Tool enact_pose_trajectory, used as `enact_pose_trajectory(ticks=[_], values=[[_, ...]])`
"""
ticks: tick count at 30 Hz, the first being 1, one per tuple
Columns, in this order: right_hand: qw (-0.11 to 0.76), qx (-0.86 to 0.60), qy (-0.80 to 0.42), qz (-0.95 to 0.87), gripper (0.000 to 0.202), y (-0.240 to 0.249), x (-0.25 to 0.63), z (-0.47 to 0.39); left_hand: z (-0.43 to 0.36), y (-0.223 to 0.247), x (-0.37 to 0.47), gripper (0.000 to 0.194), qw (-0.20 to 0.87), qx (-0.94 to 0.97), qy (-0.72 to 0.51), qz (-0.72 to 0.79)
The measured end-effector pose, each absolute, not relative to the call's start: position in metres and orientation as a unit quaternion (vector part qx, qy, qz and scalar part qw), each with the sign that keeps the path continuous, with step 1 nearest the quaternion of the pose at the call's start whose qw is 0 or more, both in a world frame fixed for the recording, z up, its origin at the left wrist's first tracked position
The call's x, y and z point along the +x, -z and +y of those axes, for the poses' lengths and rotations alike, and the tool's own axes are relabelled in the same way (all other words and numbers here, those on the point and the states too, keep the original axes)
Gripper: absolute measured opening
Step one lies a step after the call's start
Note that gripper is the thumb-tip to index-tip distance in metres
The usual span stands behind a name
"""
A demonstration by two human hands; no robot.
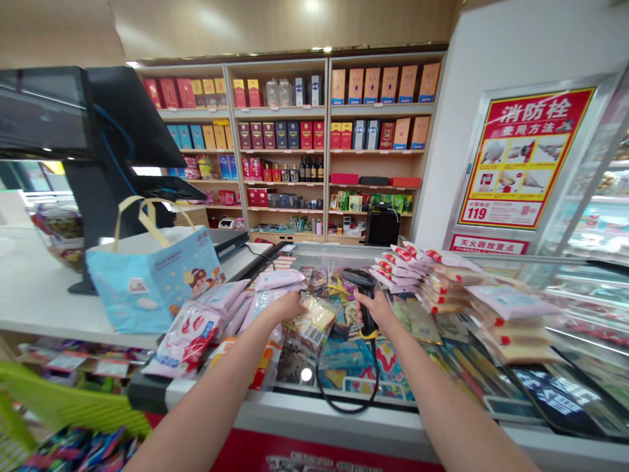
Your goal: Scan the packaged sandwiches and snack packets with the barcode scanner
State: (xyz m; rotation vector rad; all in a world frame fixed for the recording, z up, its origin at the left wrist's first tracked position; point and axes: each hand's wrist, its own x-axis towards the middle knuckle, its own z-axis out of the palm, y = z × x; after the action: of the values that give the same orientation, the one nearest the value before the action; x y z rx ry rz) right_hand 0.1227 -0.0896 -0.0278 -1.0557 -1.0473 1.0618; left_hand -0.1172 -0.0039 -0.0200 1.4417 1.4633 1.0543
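Observation:
Above the glass-topped counter [314, 393], my right hand [376, 311] grips a black handheld barcode scanner [361, 278] by its handle. The scanner's cable loops down over the counter's front edge. My left hand [293, 305] is closed on the near left corner of a clear packet of bread [318, 316]; a white label with a barcode faces me. Its fingertips are partly hidden. Left of this hand lie several pale pink and white food packets [184, 337]. Beyond my right hand are stacks of similar bread packets [447, 282].
A light blue shopping bag [152, 278] stands on the left counter, beside a black checkout monitor [113, 118]. Shelves [327, 111] of boxed goods line the back wall. A black sign [553, 393] lies at the right, and a green basket [73, 400] is at lower left.

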Motion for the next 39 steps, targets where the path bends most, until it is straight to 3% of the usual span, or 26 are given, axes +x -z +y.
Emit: enact_pose_trajectory(ticks=[7, 11, 15, 22, 39], values=[[0.604, -0.447, -0.483, -0.449, 0.040, 0.019, 0.122, -0.095, 0.004, -0.006, -0.097, 0.024, 0.585, 0.504, -0.404, 0.490], [0.614, -0.434, -0.486, -0.446, 0.043, 0.015, 0.123, -0.098, 0.020, -0.019, -0.073, 0.024, 0.565, 0.444, -0.563, 0.409], [0.595, -0.425, -0.496, -0.468, 0.042, 0.015, 0.124, -0.100, 0.038, 0.000, -0.056, 0.030, 0.538, 0.369, -0.672, 0.351], [0.525, -0.491, -0.472, -0.512, 0.035, 0.015, 0.120, -0.102, 0.058, 0.026, -0.062, 0.030, 0.465, 0.368, -0.705, 0.388], [0.490, -0.516, -0.458, -0.533, 0.034, 0.022, 0.122, -0.098, 0.065, 0.031, -0.064, 0.037, 0.484, 0.365, -0.705, 0.366]])
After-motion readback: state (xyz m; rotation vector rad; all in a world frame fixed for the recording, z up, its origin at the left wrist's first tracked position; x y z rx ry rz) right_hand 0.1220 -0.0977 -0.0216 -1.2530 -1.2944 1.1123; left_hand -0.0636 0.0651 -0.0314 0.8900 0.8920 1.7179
